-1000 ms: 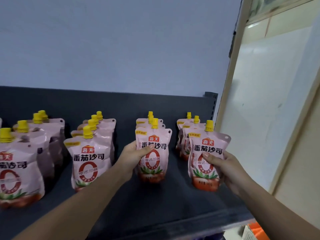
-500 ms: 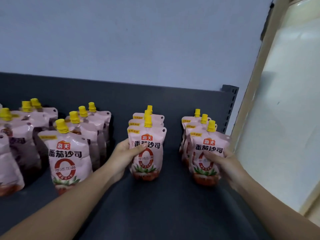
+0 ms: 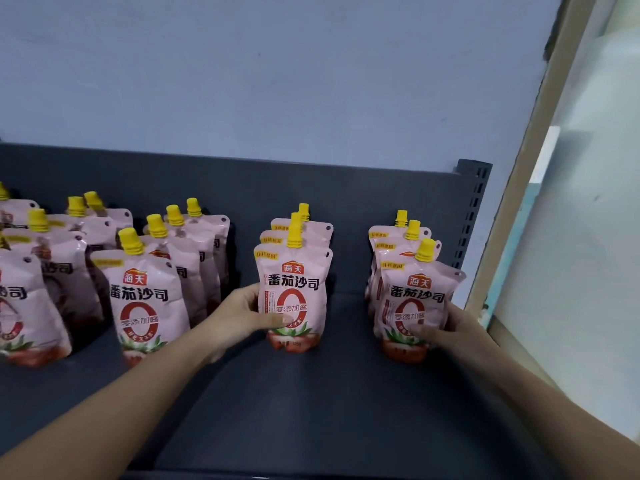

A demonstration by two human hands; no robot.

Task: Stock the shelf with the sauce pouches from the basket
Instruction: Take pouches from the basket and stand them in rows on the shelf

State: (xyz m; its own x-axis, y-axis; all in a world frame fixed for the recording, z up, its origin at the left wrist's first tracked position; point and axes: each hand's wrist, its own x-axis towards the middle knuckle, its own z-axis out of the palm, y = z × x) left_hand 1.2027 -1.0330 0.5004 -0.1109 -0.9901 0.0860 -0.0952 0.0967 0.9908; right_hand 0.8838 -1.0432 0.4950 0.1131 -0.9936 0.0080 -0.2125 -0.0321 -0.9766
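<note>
Pink sauce pouches with yellow caps stand in rows on a dark grey shelf (image 3: 311, 403). My left hand (image 3: 242, 317) grips the front pouch of the middle row (image 3: 294, 292), thumb across its lower front; the pouch stands upright on the shelf. My right hand (image 3: 446, 330) grips the front pouch of the right row (image 3: 415, 299) from its right side, thumb on its lower front. Two more pouches stand behind each held one. The basket is out of view.
More rows of pouches (image 3: 145, 296) fill the shelf's left part. The shelf's back panel (image 3: 311, 188) and a perforated upright post (image 3: 472, 216) close the rear and right. A blue wall rises behind; a pale frame and panel (image 3: 540, 168) stand at the right.
Both hands have pushed their pouches back against the rows behind them. The thumbs have slid lower on the pouch fronts. The camera has moved closer to the shelf.
</note>
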